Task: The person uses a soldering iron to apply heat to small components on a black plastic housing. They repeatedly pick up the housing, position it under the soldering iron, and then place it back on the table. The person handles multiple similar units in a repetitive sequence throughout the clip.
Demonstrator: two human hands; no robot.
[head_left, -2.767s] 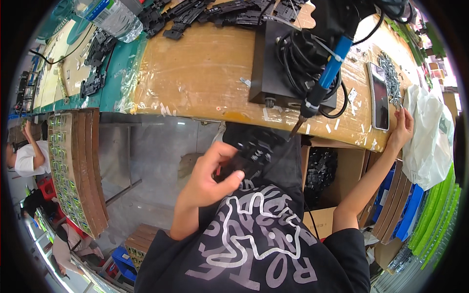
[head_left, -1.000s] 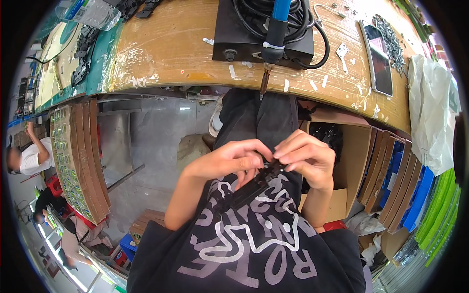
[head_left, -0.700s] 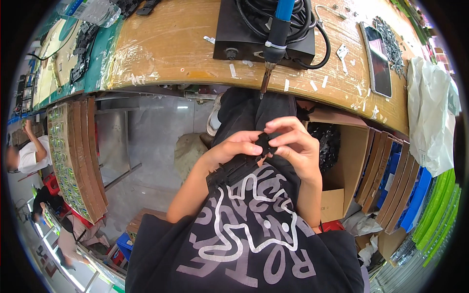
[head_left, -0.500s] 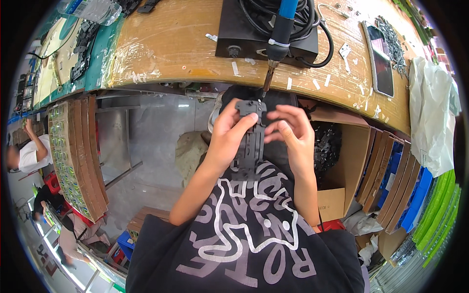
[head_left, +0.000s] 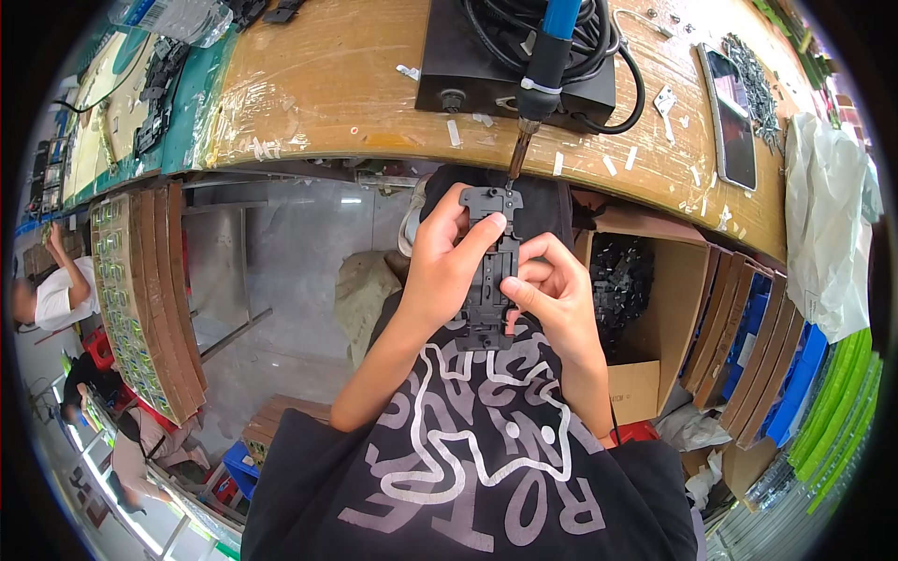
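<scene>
Below table (head_left: 309,103) edge: my left hand (head_left: 447,271) and right hand (head_left: 552,294) both closed around black plastic frame (head_left: 490,271), raised so blue-handled soldering iron (head_left: 540,70) tip meets top end.

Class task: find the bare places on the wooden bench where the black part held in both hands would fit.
Free: the bench stretch between the green mat and the black box. Crowded: right of that, with the cable coil, phone and scattered screws.
</scene>
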